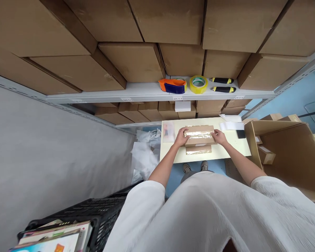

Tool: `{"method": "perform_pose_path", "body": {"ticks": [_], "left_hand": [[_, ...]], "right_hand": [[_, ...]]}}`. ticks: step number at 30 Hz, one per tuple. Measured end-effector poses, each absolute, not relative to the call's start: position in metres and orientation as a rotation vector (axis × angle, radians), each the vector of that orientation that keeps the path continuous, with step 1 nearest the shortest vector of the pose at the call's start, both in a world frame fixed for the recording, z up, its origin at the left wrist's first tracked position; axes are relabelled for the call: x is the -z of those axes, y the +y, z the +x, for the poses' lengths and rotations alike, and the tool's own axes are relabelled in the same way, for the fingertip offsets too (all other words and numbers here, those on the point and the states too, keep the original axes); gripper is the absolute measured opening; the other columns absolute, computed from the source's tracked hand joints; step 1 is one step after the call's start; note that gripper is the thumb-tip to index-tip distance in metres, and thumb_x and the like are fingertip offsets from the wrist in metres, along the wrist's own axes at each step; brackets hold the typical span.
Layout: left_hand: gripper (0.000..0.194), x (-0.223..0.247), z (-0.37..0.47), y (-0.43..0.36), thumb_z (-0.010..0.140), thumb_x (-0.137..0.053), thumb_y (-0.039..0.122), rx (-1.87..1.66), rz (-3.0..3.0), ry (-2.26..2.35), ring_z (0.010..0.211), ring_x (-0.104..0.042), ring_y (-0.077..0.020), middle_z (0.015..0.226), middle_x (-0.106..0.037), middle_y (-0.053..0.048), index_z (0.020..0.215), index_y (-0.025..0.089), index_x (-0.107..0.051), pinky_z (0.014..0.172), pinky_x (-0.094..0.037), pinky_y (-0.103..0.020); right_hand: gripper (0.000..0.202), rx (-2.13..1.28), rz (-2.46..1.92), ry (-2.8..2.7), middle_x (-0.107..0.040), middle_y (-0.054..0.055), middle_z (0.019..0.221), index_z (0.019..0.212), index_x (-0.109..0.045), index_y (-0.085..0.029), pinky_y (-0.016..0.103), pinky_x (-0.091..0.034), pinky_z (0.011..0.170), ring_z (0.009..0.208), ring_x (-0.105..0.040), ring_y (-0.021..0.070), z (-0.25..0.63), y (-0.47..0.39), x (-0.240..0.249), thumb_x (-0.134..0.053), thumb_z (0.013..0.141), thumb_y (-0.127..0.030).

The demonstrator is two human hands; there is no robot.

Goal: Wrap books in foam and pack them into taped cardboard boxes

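A brown cardboard box [199, 140] lies on the pale yellow table [173, 157], with shiny clear tape across its top and on a flap at its near side. My left hand [182, 136] grips its left end, thumb on top. At the opposite end my right hand [219, 137] is closed on the box's edge, fingertips near the end of the tape strip. The undersides of both hands are hidden.
On the shelf above are an orange-blue tape dispenser [173, 85], a yellow tape roll [198, 84] and two utility knives [223, 89]. A large open carton [288, 154] stands at right. Black crates [107, 206] and white wrapping [144, 157] are at left. A dark phone [240, 134] lies on the table.
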State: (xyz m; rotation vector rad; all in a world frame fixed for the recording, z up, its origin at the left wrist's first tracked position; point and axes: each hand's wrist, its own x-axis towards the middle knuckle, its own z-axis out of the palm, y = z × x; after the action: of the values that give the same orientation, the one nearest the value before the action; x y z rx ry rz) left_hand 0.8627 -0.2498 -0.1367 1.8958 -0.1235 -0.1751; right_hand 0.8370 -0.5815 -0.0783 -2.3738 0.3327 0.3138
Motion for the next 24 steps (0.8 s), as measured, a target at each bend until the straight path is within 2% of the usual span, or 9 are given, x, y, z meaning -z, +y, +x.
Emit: {"method": "perform_pose_path", "body": {"ticks": [5,8,12,16,19,24], "left_hand": [[0.047,0.139,0.860,-0.251,0.086,-0.084,0.031,0.150,1.877,-0.131,0.144,-0.057,-0.0309,0.148,-0.061,-0.014,0.128,0.024,-0.068,0.128,-0.040,-0.049],[0.048,0.140,0.858,-0.252,0.087,-0.083,0.034,0.143,1.875,-0.138,0.146,-0.056,-0.0312,0.151,-0.060,-0.014,0.131,0.024,-0.067,0.128,-0.040,-0.049],[0.049,0.140,0.858,-0.254,0.088,-0.080,0.031,0.148,1.887,-0.154,0.149,-0.055,-0.0325,0.156,-0.058,-0.015,0.135,0.024,-0.066,0.129,-0.039,-0.050],[0.050,0.141,0.858,-0.258,0.089,-0.078,0.030,0.144,1.892,-0.154,0.152,-0.052,-0.0330,0.158,-0.057,-0.015,0.136,0.024,-0.066,0.131,-0.037,-0.051],[0.048,0.142,0.857,-0.262,0.089,-0.078,0.028,0.133,1.884,-0.146,0.153,-0.052,-0.0330,0.158,-0.058,-0.015,0.135,0.025,-0.067,0.132,-0.036,-0.052],[0.049,0.143,0.857,-0.267,0.087,-0.080,0.025,0.142,1.880,-0.122,0.154,-0.052,-0.0344,0.161,-0.056,-0.015,0.134,0.025,-0.069,0.132,-0.036,-0.053]], "right_hand": [[0.047,-0.323,-2.446,0.311,-0.078,0.017,0.128,0.136,-0.070,-0.018,0.040,-0.058,0.099,0.113,-0.074,0.0310,0.833,-0.579,0.072,-0.059,0.101,-0.047],[0.050,-0.204,-2.565,0.200,-0.069,0.022,0.142,0.141,-0.066,-0.015,0.047,-0.054,0.108,0.126,-0.067,0.0356,0.844,-0.569,0.052,-0.055,0.101,-0.043],[0.052,0.117,-2.656,-0.204,-0.062,0.023,0.148,0.147,-0.060,-0.014,0.056,-0.045,0.117,0.135,-0.057,0.0398,0.898,-0.528,-0.010,-0.050,0.103,-0.039],[0.041,0.335,-2.644,-0.664,-0.059,0.020,0.153,0.140,-0.059,-0.018,0.060,-0.039,0.118,0.139,-0.049,0.0405,0.982,-0.462,-0.084,-0.046,0.107,-0.036],[0.036,0.384,-2.656,-0.798,-0.063,0.022,0.147,0.137,-0.057,-0.017,0.064,-0.034,0.118,0.138,-0.046,0.0427,1.034,-0.419,-0.116,-0.048,0.105,-0.032],[0.028,0.301,-2.709,-0.805,-0.070,0.023,0.129,0.130,-0.052,-0.018,0.068,-0.030,0.115,0.126,-0.053,0.0423,1.072,-0.387,-0.115,-0.048,0.104,-0.029]]}}
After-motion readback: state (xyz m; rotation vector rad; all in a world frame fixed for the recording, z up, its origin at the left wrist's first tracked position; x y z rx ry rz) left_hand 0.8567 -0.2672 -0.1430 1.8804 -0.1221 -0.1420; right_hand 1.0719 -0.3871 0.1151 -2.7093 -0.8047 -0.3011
